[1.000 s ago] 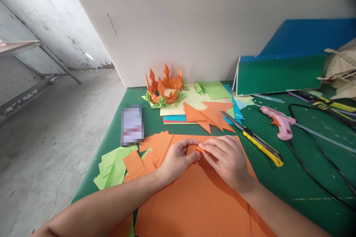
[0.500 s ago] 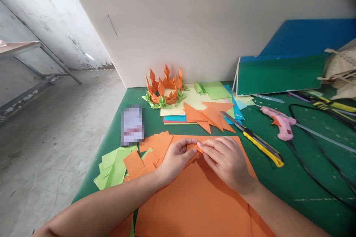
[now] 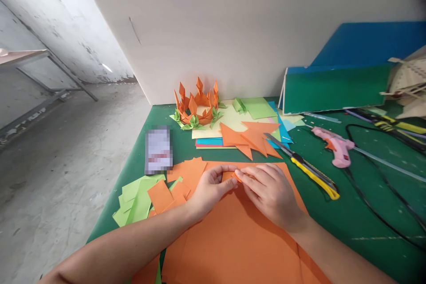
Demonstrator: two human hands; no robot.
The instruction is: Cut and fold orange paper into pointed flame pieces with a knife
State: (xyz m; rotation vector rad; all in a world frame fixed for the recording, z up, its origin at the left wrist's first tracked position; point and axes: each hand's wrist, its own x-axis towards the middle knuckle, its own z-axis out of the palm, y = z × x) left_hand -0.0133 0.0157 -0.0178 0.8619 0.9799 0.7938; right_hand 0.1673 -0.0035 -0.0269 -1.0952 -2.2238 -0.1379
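Note:
Between my fingertips is a small orange paper piece point(image 3: 235, 177), mostly hidden by the fingers. My left hand point(image 3: 210, 188) pinches it from the left, and my right hand point(image 3: 271, 191) pinches it from the right. Both are closed, over large orange paper sheets point(image 3: 239, 239). Beyond them stands an orange folded-paper crown point(image 3: 196, 111) with pointed tips and green paper leaves. Orange paper triangles point(image 3: 254, 137) lie behind my hands. A yellow utility knife point(image 3: 313, 177) is to the right of my right hand, its blade touching the triangles.
Green paper squares point(image 3: 143, 197) and orange paper squares point(image 3: 162, 196) lie left, near a blurred-out flat object point(image 3: 158, 150). A pink glue gun point(image 3: 334, 146) with a black cable is at right. Green board point(image 3: 336, 91) leans behind. The green table's point(image 3: 109, 213) left edge drops to the floor.
The small orange paper piece has shifted and turned slightly between my fingers, and less of it shows now. My right fingertips have moved a little left. Other things have stayed in place.

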